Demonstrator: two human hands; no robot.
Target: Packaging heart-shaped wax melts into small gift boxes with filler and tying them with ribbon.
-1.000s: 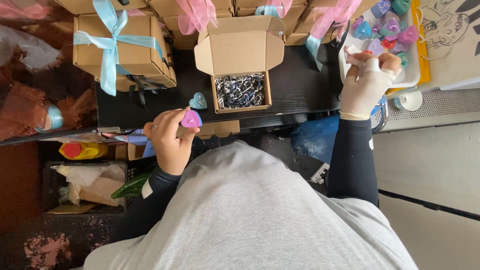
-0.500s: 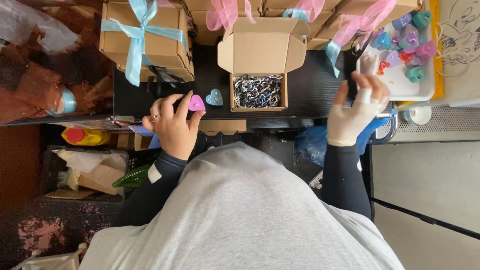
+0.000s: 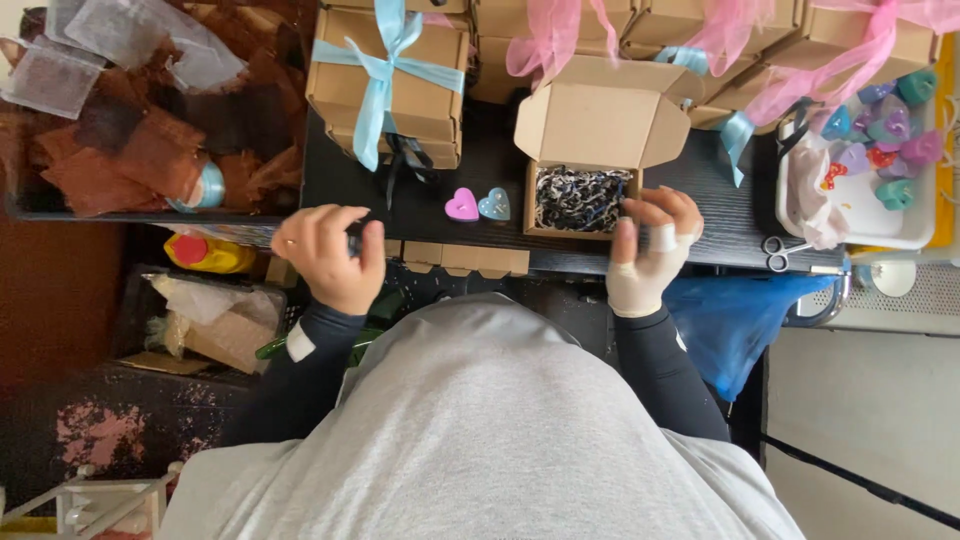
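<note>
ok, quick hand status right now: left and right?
Left hand: fingers curled at the table edge, nothing visible in it; closed or holding cannot be told.
Right hand: gloved, fingertips on the open cardboard box corner, no object held.

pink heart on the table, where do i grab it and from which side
Probably pinch the pink heart across its two curved flanks, coming straight down from above. It lies flat on the black table with its broad face up, and the blue heart sits close on one side, so a low sideways approach looks cramped. The left hand is nearest.

Two hearts (image 3: 477,204) lie left of open box (image 3: 583,199)
</note>
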